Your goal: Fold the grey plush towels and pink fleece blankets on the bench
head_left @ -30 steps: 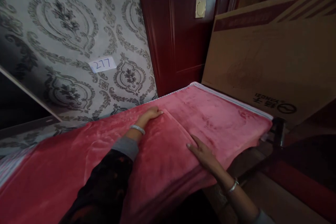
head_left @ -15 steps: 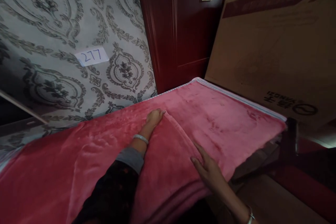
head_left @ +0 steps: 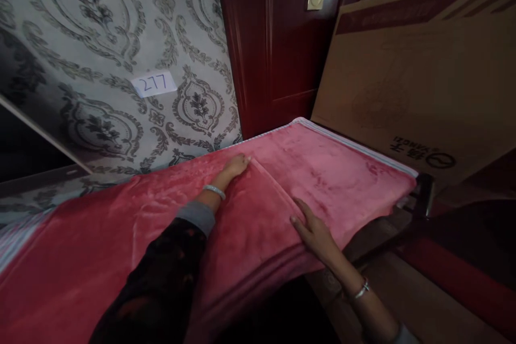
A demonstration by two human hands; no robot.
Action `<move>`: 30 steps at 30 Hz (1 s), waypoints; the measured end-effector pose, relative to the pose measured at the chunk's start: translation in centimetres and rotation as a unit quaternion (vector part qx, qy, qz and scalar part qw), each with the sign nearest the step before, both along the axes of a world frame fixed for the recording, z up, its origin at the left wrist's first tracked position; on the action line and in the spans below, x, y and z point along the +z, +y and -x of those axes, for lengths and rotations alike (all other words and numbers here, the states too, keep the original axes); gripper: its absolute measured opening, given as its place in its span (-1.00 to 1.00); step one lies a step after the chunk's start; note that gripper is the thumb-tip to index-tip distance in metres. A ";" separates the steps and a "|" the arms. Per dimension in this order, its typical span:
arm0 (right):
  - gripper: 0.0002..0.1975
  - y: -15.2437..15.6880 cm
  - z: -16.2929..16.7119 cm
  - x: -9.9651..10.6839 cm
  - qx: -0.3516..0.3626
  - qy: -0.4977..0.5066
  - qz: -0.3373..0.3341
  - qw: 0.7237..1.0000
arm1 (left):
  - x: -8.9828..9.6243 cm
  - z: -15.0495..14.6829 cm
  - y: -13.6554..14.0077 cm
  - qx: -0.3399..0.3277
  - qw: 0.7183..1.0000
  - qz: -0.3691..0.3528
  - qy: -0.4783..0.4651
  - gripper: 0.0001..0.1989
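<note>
A pink plush blanket [head_left: 177, 226] lies spread over a long flat surface, its near layer turned over so that a straight folded edge crosses the lighter pink part. At the far end of that edge, my left hand [head_left: 237, 164] is closed on the blanket, fingertips pinched together. Nearer to me, my right hand [head_left: 314, 231] straddles the same edge, thumb on the near layer and fingers along the other side in a loose grip. Its lower fingers are partly hidden. Several layered folds of the blanket hang at the front side.
Striped cloth [head_left: 358, 146] shows along the blanket's far edge. Behind stand a patterned wall [head_left: 121, 54] bearing a paper label marked 277 [head_left: 155, 84], a dark red door panel [head_left: 282, 54] and a large cardboard box [head_left: 403, 75]. A dark post [head_left: 423, 196] rises at the right corner.
The view has shifted slightly, and more of my right forearm with its bracelet shows. Both hands stay at the blanket's folded edge, with little visible change in the cloth.
</note>
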State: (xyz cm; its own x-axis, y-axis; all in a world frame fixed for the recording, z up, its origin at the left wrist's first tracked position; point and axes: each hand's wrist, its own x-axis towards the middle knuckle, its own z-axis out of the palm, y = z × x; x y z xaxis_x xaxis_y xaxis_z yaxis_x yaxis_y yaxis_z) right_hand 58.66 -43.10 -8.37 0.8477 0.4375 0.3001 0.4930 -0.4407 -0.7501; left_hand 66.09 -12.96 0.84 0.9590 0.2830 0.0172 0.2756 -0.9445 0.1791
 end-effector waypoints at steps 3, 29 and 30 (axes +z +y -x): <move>-0.41 0.5 1.2 2.7 -0.023 -0.162 0.042 0.986 | 1.3 3.0 -1.1 -0.055 0.998 -0.005 -0.017 -0.47; -0.54 -1.0 6.1 -2.6 0.050 -0.308 0.085 0.946 | -2.3 26.5 -8.5 -0.306 0.949 0.064 0.040 -0.25; -0.57 -0.8 6.1 -1.6 0.045 -0.304 0.066 0.949 | -1.9 27.8 -9.0 -0.311 0.947 0.073 0.039 -0.26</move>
